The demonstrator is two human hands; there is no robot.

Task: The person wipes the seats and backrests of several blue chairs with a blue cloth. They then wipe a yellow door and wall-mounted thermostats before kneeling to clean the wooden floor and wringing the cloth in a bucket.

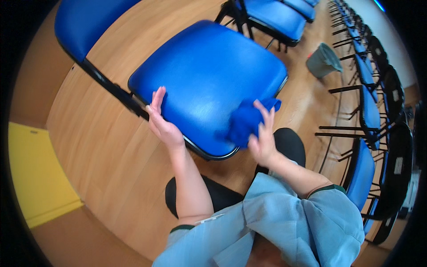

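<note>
Before me is a chair with a blue padded seat (206, 76) and a black frame; its blue backrest (90, 23) rises at the upper left. A crumpled blue cloth (246, 121) is held in my right hand (265, 143), over the seat's near right corner. Both the cloth and those fingers are blurred. My left hand (165, 126) is at the seat's left edge with its fingers extended and nothing in it. Whether its palm presses on the edge cannot be made out.
A grey-green bucket (323, 61) stands on the wood-look floor (100, 160) at the upper right. Another blue chair (273, 18) is just beyond mine. A long row of blue chairs (363, 170) lines the right side. A yellow panel (36, 173) lies at the left.
</note>
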